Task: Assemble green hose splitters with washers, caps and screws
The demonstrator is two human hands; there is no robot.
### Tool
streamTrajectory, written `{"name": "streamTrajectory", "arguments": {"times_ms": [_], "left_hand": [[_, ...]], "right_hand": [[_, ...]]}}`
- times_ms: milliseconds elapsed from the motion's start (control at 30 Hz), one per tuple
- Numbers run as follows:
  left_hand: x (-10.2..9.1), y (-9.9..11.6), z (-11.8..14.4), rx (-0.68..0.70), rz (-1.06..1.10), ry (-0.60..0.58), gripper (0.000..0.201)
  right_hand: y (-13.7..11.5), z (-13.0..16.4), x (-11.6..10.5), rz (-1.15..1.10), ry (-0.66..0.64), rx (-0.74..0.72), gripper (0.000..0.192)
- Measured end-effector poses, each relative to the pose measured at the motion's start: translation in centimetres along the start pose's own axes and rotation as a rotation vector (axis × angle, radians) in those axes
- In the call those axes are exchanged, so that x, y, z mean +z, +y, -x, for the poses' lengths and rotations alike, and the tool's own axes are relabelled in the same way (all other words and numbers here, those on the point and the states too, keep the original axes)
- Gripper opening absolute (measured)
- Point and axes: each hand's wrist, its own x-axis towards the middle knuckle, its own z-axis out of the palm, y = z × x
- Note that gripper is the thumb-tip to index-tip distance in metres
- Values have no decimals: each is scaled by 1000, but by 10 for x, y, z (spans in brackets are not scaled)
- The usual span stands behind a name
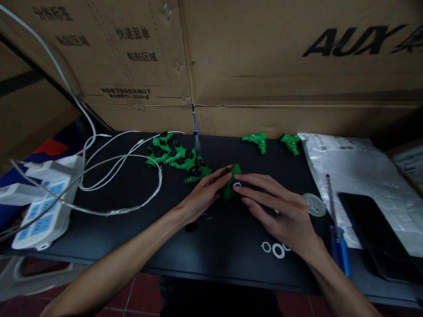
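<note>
My left hand (205, 193) is closed around a green Y-shaped hose connector (236, 168), held just above the black table (211, 259). The fingers of my right hand (284, 209) pinch a small white ring washer (236, 185) against the connector's near side. Part of the washer is hidden by my fingertips, so I cannot tell whether it sits inside the opening. Below my right hand lie several loose white washers (278, 250). To the left of my hands is a pile of green connectors with black parts (185, 163).
Two more green connectors (257, 140) lie near the cardboard box (297, 88) at the back. On the right are a silver mailer bag (350, 176), a black phone (376, 233), a blue-handled screwdriver (339, 251) and a round whitish disc (313, 205). A power strip (49, 211) and white cables (109, 176) occupy the left.
</note>
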Motion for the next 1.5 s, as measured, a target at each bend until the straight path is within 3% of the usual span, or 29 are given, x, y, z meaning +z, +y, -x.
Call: {"name": "streamTrajectory", "arguments": {"times_ms": [133, 267, 400, 633, 1033, 1333, 1500], "left_hand": [[-1, -1, -2, 30, 24, -5, 40], [-1, 0, -3, 61, -29, 15, 42], [-1, 0, -3, 65, -83, 20, 47], [0, -2, -2, 34, -132, 20, 58], [-5, -7, -4, 143, -263, 28, 66], [-4, -5, -3, 213, -363, 29, 65], [-5, -7, -4, 188, -310, 34, 65]], "right_hand": [[0, 0, 3, -74, 86, 311, 32], [6, 0, 6, -358, 30, 620, 33], [7, -2, 5, -509, -22, 763, 40], [4, -2, 7, -630, -31, 815, 41], [5, -1, 8, -667, 1, 862, 35], [5, -1, 8, -651, 21, 892, 36], [5, -2, 9, -699, 24, 884, 36]]}}
